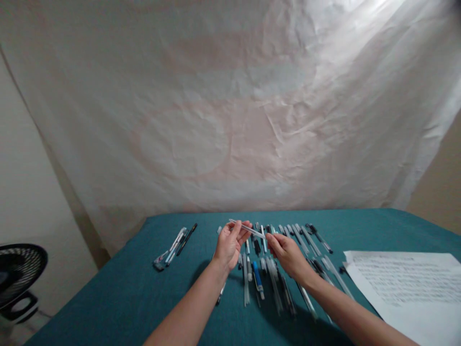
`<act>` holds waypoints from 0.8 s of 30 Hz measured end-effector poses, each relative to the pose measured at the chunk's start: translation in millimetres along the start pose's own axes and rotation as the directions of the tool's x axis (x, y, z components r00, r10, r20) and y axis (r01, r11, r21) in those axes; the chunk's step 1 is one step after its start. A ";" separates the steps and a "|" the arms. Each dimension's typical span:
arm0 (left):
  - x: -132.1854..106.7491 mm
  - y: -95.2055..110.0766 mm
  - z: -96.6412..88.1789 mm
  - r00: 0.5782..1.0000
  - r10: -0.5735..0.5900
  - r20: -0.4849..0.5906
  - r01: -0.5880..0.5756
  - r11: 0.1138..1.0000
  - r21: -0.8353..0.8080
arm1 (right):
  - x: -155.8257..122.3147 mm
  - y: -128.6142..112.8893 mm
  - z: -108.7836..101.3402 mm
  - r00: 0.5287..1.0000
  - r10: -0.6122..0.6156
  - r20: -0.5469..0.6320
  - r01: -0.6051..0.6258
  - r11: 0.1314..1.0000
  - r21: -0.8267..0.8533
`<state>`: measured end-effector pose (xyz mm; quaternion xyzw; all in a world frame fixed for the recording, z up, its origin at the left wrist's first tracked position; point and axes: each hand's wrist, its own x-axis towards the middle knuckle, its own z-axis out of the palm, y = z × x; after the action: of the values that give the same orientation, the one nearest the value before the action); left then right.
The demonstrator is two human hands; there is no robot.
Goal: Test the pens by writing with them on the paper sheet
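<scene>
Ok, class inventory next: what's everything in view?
Cloth-covered table: one, teal, centre
Wrinkled sheet: one, whitish, behind table
Plain walls: two, whitish left, tan right
Round fan: one, black, far left
Printed paper: at least one sheet, white, right
Slim grouped pens: few, black and pale, table's left
Slim scattered pens: many, too blurred to count, clear and black, centre
Thicker pen: one, blue, among those
Slender rod: one, whitish, above table
Left hand with forearm: one, bare, gripping rod
Right hand with forearm: one, bare, pinching rod's end

Free tablecloth far left, pens across centre
</scene>
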<state>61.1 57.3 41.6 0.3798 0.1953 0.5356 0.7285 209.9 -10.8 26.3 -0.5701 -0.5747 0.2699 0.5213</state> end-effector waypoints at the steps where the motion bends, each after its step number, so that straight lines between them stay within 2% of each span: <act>1: 0.6 -0.4 -0.8 1.000 -0.001 -0.009 0.001 1.000 -0.003 | 0.1 -1.1 -1.5 1.000 -0.001 0.002 0.001 1.000 0.004; 3: 1.5 -1.0 -2.2 1.000 -0.003 -0.029 0.003 1.000 -0.008 | 0.9 -2.9 -4.5 0.998 0.037 0.050 -0.040 0.997 0.063; 6: 1.6 -1.6 -3.0 0.999 -0.010 -0.047 0.009 1.000 -0.015 | 3.0 -3.5 -7.9 0.974 0.130 0.184 -0.166 0.967 0.194; 8: 0.7 -1.9 -3.1 0.999 -0.015 -0.050 0.014 1.000 -0.018 | 4.3 -2.0 -9.4 0.962 0.149 0.227 -0.200 0.956 0.217; 13: -1.4 -2.6 -3.7 0.999 -0.015 -0.051 0.014 1.000 -0.019 | 6.7 2.9 -12.6 0.975 0.104 0.197 -0.129 0.985 0.118; 19: -1.4 -4.1 -2.7 0.998 -0.014 -0.055 0.014 1.000 -0.001 | 6.7 -1.7 -15.3 0.941 0.165 0.294 -0.214 0.966 0.142; 24: -0.7 -4.8 -4.2 0.999 -0.006 -0.047 0.006 1.000 0.003 | 4.3 -12.0 -18.0 0.964 0.133 0.229 -0.158 0.983 0.096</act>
<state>61.0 57.4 35.2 0.3675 0.2143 0.5420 0.7247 222.5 -14.4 44.0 -0.5467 -0.5696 0.4015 0.4643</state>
